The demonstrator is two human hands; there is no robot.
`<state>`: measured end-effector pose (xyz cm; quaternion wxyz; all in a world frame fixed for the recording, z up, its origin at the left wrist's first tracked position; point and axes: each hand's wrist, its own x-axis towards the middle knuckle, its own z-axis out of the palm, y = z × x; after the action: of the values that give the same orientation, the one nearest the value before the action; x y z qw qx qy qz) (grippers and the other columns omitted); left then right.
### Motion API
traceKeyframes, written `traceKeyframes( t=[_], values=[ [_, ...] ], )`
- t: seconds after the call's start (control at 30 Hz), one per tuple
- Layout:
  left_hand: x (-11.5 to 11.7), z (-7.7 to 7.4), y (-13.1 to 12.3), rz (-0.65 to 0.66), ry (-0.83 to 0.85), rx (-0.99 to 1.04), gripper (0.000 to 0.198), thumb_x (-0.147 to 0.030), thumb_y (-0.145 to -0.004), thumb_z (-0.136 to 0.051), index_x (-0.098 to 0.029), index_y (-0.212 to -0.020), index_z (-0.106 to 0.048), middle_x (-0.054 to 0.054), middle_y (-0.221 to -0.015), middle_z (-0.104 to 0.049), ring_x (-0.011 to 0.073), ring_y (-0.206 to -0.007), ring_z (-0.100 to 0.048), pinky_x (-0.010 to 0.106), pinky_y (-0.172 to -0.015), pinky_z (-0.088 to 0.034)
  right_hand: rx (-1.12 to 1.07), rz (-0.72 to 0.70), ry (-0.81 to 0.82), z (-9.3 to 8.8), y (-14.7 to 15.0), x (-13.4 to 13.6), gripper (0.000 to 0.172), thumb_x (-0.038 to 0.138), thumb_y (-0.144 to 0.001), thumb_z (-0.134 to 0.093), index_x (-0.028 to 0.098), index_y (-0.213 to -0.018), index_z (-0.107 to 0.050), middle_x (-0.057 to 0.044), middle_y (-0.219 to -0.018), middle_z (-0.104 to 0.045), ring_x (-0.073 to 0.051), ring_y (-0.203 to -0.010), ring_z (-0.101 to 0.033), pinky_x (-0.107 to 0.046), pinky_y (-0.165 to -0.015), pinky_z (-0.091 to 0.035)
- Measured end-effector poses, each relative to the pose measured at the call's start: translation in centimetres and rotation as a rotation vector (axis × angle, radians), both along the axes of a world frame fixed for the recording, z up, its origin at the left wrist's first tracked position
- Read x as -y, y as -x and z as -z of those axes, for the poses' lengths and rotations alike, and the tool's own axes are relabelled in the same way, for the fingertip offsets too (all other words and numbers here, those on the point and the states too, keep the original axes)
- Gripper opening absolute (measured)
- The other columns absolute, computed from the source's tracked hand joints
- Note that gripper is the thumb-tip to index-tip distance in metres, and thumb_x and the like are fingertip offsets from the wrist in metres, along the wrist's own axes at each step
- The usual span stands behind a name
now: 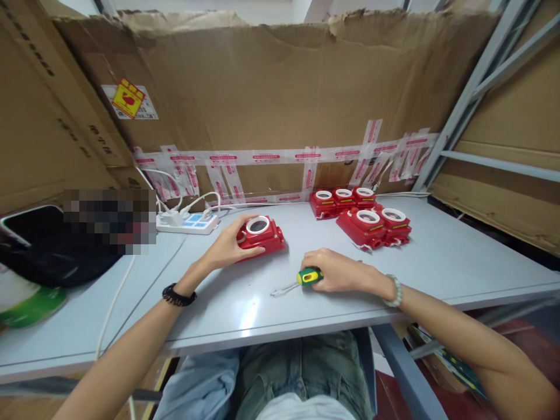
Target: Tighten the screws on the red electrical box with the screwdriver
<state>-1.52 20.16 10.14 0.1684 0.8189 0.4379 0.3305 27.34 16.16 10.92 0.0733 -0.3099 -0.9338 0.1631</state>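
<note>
A red box-shaped housing (272, 240) with a white ring around a dark round window rests on the table, tilted a little. My left hand (231, 242) grips it from its left side, thumb along the front and fingers over the back. In my right hand (336, 271) is a screwdriver (310, 276) with a green and yellow handle, its shaft pointing left, low over the tabletop. The fingers wrap round the handle. Beyond my right hand stand more red housings (361, 227) of the same kind, with white rings.
Several red housings (343, 201) form a back row against the cardboard wall (271, 87). A white power strip (192, 223) with plugs lies at the left, its cable (116, 297) running to the front edge. A black bag (52, 251) and a metal frame (464, 105) flank the table (459, 251).
</note>
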Motion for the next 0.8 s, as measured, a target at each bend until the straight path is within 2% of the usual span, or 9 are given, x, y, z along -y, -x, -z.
traceKeyframes(
  t=[0.13,0.27,0.33,0.43,0.5,0.57,0.67,0.73,0.8],
  values=[
    [0.4,0.9,-1.4,0.092,0.068,-0.019,0.075,-0.051,-0.074,-0.075,-0.022,-0.135,-0.042,0.010,-0.130,-0.060,0.0263,-0.108,-0.064,0.040,-0.094,-0.053,0.043,-0.035,0.000,-0.1,0.2,1.4,0.010,0.014,-0.072,-0.062,0.015,-0.082,-0.063,-0.005,-0.086,-0.065,-0.015,-0.074,-0.055,-0.026,-0.072,-0.039],
    [0.5,1.2,-1.5,0.122,0.063,-0.057,0.075,-0.050,-0.075,-0.074,-0.023,-0.137,-0.040,0.011,-0.133,-0.058,0.0268,-0.112,-0.062,0.040,-0.094,-0.052,-0.037,-0.004,-0.016,-0.3,-0.9,2.9,0.014,0.011,-0.074,-0.059,0.015,-0.087,-0.063,-0.005,-0.091,-0.064,-0.015,-0.082,-0.058,-0.024,-0.075,-0.040],
    [0.9,0.9,-1.7,0.093,-0.038,-0.097,0.074,-0.049,-0.076,-0.073,-0.022,-0.137,-0.041,0.013,-0.137,-0.055,0.0296,-0.119,-0.057,0.044,-0.098,-0.048,-0.085,0.079,-0.068,-0.5,-1.5,3.5,0.012,0.011,-0.078,-0.057,0.016,-0.088,-0.062,-0.005,-0.091,-0.065,-0.015,-0.082,-0.060,-0.024,-0.074,-0.039],
    [2.6,0.2,-3.0,0.078,-0.310,-0.134,0.053,-0.043,-0.084,-0.065,-0.020,-0.130,-0.048,0.014,-0.130,-0.059,0.0306,-0.121,-0.053,0.048,-0.101,-0.040,-0.001,0.184,-0.150,-0.5,-1.4,3.7,0.010,0.015,-0.083,-0.057,0.016,-0.093,-0.061,-0.005,-0.088,-0.069,-0.018,-0.077,-0.062,-0.027,-0.067,-0.036],
    [4.1,0.1,-4.5,0.206,-0.439,-0.197,0.038,-0.042,-0.089,-0.060,-0.021,-0.121,-0.055,0.010,-0.113,-0.067,0.0271,-0.108,-0.058,0.044,-0.095,-0.039,0.119,0.185,-0.189,-0.1,-0.6,3.6,0.013,0.020,-0.086,-0.059,0.015,-0.098,-0.062,-0.008,-0.086,-0.071,-0.021,-0.076,-0.065,-0.029,-0.064,-0.033],
    [5.6,0.3,-5.9,0.326,-0.490,-0.285,0.038,-0.048,-0.089,-0.059,-0.020,-0.114,-0.059,0.008,-0.098,-0.070,0.0235,-0.092,-0.061,0.040,-0.085,-0.041,0.189,0.170,-0.221,0.4,0.5,3.5,0.018,0.022,-0.089,-0.057,0.012,-0.103,-0.062,-0.012,-0.088,-0.073,-0.025,-0.080,-0.067,-0.030,-0.064,-0.032],
    [6.8,1.1,-7.0,0.331,-0.559,-0.333,0.028,-0.043,-0.094,-0.053,-0.017,-0.094,-0.061,0.006,-0.084,-0.068,0.0187,-0.076,-0.060,0.035,-0.073,-0.040,0.185,0.177,-0.219,1.2,1.6,3.6,0.021,0.023,-0.089,-0.059,0.011,-0.106,-0.062,-0.014,-0.092,-0.073,-0.027,-0.086,-0.069,-0.031,-0.067,-0.034],
    [7.1,1.7,-7.0,0.322,-0.567,-0.311,0.024,-0.039,-0.096,-0.053,-0.017,-0.088,-0.059,0.005,-0.083,-0.068,0.0174,-0.076,-0.060,0.033,-0.073,-0.040,0.152,0.192,-0.199,1.3,1.6,3.9,0.021,0.025,-0.088,-0.061,0.012,-0.104,-0.061,-0.014,-0.093,-0.073,-0.026,-0.087,-0.069,-0.031,-0.067,-0.035],
    [7.2,2.0,-6.8,0.323,-0.551,-0.277,0.020,-0.036,-0.095,-0.056,-0.017,-0.091,-0.059,0.005,-0.086,-0.069,0.0176,-0.080,-0.062,0.033,-0.076,-0.041,0.138,0.202,-0.162,1.2,1.4,4.3,0.019,0.026,-0.089,-0.062,0.013,-0.103,-0.061,-0.012,-0.094,-0.072,-0.026,-0.087,-0.069,-0.031,-0.067,-0.036]
  ],
)
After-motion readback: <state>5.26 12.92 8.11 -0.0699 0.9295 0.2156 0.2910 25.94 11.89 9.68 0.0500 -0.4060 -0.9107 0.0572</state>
